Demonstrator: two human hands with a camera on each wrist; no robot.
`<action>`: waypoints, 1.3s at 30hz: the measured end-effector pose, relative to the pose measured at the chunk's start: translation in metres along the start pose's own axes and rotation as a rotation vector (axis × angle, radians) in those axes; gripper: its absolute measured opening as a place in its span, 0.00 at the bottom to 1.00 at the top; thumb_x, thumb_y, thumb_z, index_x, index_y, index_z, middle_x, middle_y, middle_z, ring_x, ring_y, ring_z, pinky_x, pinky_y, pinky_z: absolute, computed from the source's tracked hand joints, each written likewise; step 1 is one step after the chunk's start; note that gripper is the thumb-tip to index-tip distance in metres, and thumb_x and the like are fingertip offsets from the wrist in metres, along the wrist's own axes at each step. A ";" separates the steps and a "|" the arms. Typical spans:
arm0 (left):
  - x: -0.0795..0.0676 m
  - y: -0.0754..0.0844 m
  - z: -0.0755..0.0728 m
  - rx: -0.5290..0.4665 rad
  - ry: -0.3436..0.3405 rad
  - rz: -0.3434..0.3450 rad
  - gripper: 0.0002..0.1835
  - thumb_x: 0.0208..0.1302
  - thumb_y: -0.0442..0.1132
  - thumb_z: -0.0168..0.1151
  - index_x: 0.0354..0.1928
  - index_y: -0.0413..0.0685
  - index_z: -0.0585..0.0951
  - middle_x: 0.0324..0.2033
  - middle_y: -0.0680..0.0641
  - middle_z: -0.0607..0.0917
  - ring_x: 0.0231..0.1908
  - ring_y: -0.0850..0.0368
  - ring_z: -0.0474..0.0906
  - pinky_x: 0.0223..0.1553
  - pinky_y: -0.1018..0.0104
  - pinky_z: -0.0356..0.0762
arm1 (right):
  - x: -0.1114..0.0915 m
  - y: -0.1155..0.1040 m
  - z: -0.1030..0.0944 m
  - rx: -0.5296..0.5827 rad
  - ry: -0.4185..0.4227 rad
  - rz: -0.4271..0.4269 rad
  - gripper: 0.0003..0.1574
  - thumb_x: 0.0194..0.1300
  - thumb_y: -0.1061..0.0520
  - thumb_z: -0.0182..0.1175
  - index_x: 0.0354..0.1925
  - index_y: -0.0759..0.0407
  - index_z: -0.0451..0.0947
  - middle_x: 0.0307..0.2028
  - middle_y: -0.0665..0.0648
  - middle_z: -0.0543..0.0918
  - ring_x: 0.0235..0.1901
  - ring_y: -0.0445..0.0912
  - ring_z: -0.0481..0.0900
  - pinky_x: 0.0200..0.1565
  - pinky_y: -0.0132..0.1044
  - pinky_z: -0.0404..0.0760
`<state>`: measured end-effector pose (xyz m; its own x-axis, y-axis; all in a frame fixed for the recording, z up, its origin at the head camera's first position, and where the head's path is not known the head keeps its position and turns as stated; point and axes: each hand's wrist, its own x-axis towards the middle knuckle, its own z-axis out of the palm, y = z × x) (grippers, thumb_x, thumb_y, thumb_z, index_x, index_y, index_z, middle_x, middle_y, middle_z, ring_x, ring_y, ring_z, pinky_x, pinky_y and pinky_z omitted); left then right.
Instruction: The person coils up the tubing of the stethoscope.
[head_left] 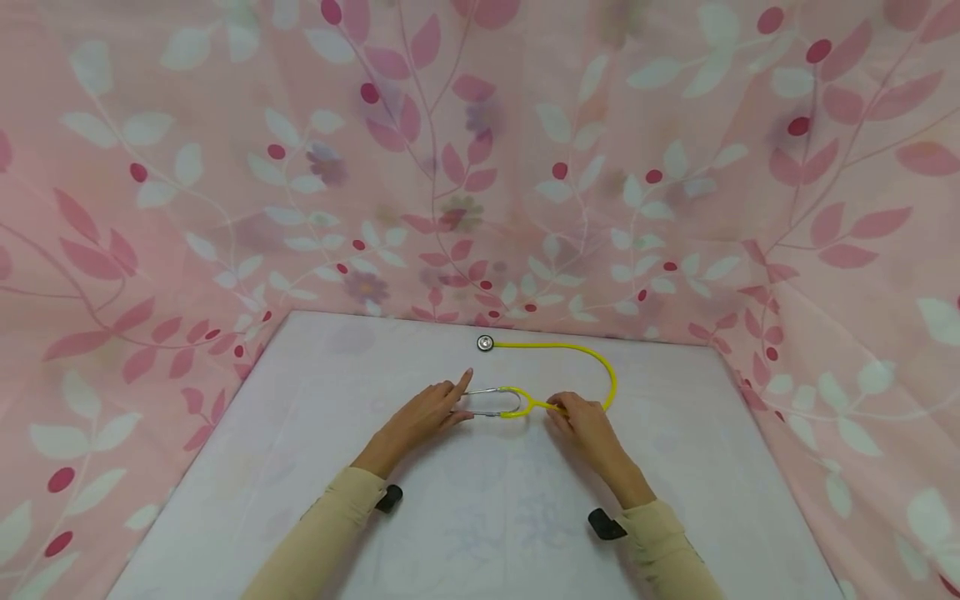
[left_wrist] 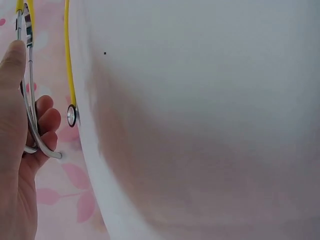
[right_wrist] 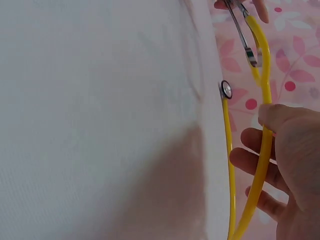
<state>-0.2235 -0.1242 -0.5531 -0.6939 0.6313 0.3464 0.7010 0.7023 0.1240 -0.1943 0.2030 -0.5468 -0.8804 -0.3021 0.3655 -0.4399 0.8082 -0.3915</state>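
Observation:
A stethoscope with yellow tubing [head_left: 615, 379] lies partly on the white table. Its round metal chest piece [head_left: 485, 342] rests near the back edge, and the tube curves round to the right. My left hand [head_left: 431, 412] holds the two metal ear tubes [left_wrist: 32, 85], thumb on one side and curled fingers behind them in the left wrist view. To the right, my right hand [head_left: 588, 429] pinches the yellow tube just past its Y-shaped fork [head_left: 531, 403]. In the right wrist view the thumb lies on the tube, with the fingers [right_wrist: 250, 160] behind it.
The white-covered table [head_left: 337, 350] spreads around both hands. Pink leaf-patterned cloth [head_left: 480, 183] hangs behind it and along both sides. A black wrist device [head_left: 390, 499] sits at the left cuff and another black device [head_left: 604, 525] at the right cuff.

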 end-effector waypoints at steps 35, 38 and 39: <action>0.010 0.053 -0.042 -0.178 0.020 0.235 0.41 0.69 0.53 0.58 0.77 0.49 0.54 0.41 0.52 0.83 0.37 0.63 0.78 0.43 0.74 0.79 | 0.055 -0.039 -0.048 0.759 -0.147 -0.039 0.15 0.64 0.64 0.64 0.48 0.71 0.82 0.40 0.65 0.86 0.32 0.62 0.80 0.36 0.44 0.86; 0.011 0.054 -0.047 -0.181 0.012 0.249 0.40 0.70 0.49 0.59 0.77 0.48 0.53 0.42 0.52 0.83 0.38 0.63 0.78 0.43 0.75 0.79 | 0.056 -0.037 -0.047 0.739 -0.163 -0.040 0.16 0.66 0.63 0.62 0.50 0.71 0.81 0.40 0.64 0.87 0.31 0.62 0.78 0.34 0.50 0.84; 0.011 0.054 -0.048 -0.185 0.007 0.249 0.40 0.70 0.47 0.59 0.77 0.48 0.53 0.42 0.52 0.83 0.38 0.63 0.78 0.43 0.75 0.79 | 0.056 -0.036 -0.047 0.733 -0.160 -0.042 0.17 0.67 0.63 0.61 0.51 0.71 0.81 0.40 0.64 0.88 0.31 0.60 0.78 0.34 0.49 0.84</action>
<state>-0.1851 -0.0952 -0.4980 -0.4959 0.7739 0.3940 0.8681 0.4539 0.2010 -0.2189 0.1806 -0.4724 -0.8505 -0.4406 0.2873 -0.4297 0.2672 -0.8625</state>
